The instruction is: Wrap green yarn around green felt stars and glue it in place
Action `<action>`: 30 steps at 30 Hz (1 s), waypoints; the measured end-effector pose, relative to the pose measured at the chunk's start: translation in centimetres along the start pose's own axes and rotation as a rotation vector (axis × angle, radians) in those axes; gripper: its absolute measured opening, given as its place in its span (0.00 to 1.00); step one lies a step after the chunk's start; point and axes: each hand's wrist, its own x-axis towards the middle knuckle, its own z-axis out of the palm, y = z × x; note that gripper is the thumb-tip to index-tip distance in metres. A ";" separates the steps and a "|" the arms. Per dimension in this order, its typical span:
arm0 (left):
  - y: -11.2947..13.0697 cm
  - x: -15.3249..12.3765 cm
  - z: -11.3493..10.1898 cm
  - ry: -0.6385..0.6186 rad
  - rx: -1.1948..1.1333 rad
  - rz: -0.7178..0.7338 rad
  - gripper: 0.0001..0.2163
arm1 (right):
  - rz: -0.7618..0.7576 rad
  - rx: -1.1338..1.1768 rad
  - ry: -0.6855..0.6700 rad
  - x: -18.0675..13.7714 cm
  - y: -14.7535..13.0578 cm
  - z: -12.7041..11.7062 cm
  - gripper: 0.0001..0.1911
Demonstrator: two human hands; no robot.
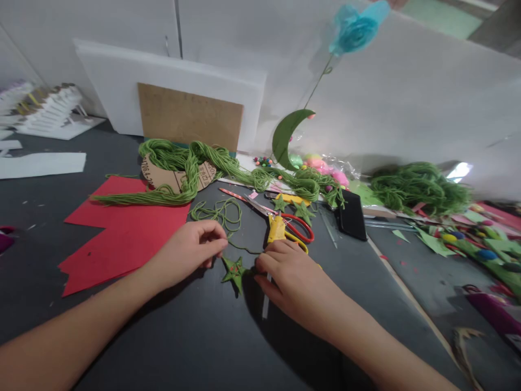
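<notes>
nearest the camera: two bare forearms, entering from the lower left and lower right corners and converging over a dark table. behind it, a pale wall. a white board leans there, a brown board in front of it.

red paper, overlapping sheets, lies left of centre. a skein of green yarn is draped over printed cardboard, its cut end across the paper. second heap of yarn at far right.

right hand: fingers bent, thumb below, just right of the star and in front of a yellow tool; cannot tell what, if anything, is gripped. left hand: fingers curled in, thumb against the index finger, close to the star's upper left point; cannot tell whether yarn is pinched.

blue flower on a wire, above a green crescent. loose coil of yarn beyond the left hand, one strand trailing toward the right hand. scissors beside the yellow tool; black phone further right.

green star, red specks at its centre: on the table, between the hands. smaller: white stick by the right thumb; coloured beads near the wall.
</notes>
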 end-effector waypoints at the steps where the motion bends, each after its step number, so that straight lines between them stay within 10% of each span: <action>1: 0.0 0.0 0.0 -0.010 0.001 -0.010 0.06 | 0.024 0.027 0.019 0.0 0.0 -0.1 0.06; 6: 0.4 -0.5 0.6 -0.162 -0.049 -0.066 0.06 | -0.023 0.476 0.232 0.9 -0.7 0.0 0.19; 12: 0.7 -0.9 1.0 -0.155 -0.110 -0.123 0.07 | 0.147 0.947 0.078 2.1 -0.2 1.3 0.11; 24: 0.5 -0.4 -0.8 0.050 0.161 -0.101 0.10 | 0.108 0.645 -0.046 2.1 1.7 0.0 0.07; 30: -0.5 -0.6 0.0 -0.009 0.549 0.222 0.11 | 0.043 0.472 -0.070 1.9 1.4 0.4 0.08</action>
